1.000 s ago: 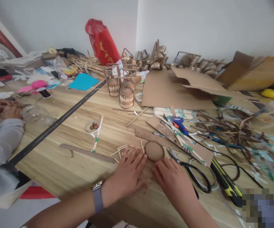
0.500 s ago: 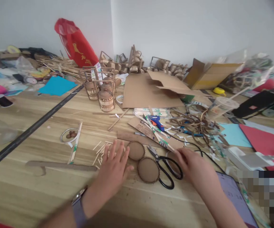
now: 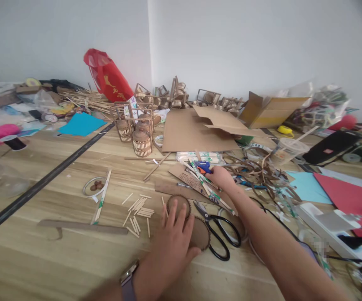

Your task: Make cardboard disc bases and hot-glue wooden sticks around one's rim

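My left hand (image 3: 176, 234) lies palm down with its fingers spread, partly over two round cardboard discs with ridged rims, the far disc (image 3: 179, 201) and the near disc (image 3: 203, 234). Whether it presses on them I cannot tell. Further off, my right hand (image 3: 223, 179) is closed round the handle of a blue glue gun (image 3: 202, 165), its fingers partly hidden. Black-handled scissors (image 3: 214, 221) lie open just right of the discs. Short wooden sticks (image 3: 140, 207) are scattered left of my left hand. Printed chopstick wrappers (image 3: 207, 188) lie beneath my right hand.
Small lidded baskets in frames (image 3: 141, 140) stand behind, beside a cardboard sheet (image 3: 184, 133). A tape ring (image 3: 93, 187) encloses brown beads. Tangled brown strips (image 3: 262, 167), a plastic cup (image 3: 289, 150) and a white power strip (image 3: 331, 234) with cords occupy the right.
My right hand has moved forward from beside the scissors to the glue gun and closed on its handle. My left hand has shifted right from the sticks onto the discs. The view has tilted up slightly.
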### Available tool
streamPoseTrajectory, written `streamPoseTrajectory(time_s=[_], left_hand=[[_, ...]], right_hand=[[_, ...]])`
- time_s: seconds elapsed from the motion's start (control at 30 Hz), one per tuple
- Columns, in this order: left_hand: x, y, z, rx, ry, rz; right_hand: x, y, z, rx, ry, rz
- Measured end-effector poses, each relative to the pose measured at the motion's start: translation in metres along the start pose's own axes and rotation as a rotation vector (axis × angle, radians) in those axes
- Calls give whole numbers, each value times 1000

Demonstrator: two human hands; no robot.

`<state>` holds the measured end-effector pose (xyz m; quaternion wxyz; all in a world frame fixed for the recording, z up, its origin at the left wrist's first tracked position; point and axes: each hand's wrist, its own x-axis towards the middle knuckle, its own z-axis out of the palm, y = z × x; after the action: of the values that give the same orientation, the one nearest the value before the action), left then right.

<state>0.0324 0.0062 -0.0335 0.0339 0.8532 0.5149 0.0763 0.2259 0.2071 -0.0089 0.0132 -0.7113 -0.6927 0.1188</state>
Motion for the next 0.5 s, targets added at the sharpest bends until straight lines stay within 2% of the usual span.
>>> streamPoseTrajectory(time_s=[0.27, 0.5], left_hand=[[2, 3, 11, -7, -23, -3], [5, 4, 13, -8, -75, 4]], right_hand=[[-18, -5, -10, 48, 228, 57], [-31, -3, -32, 116, 420, 30]])
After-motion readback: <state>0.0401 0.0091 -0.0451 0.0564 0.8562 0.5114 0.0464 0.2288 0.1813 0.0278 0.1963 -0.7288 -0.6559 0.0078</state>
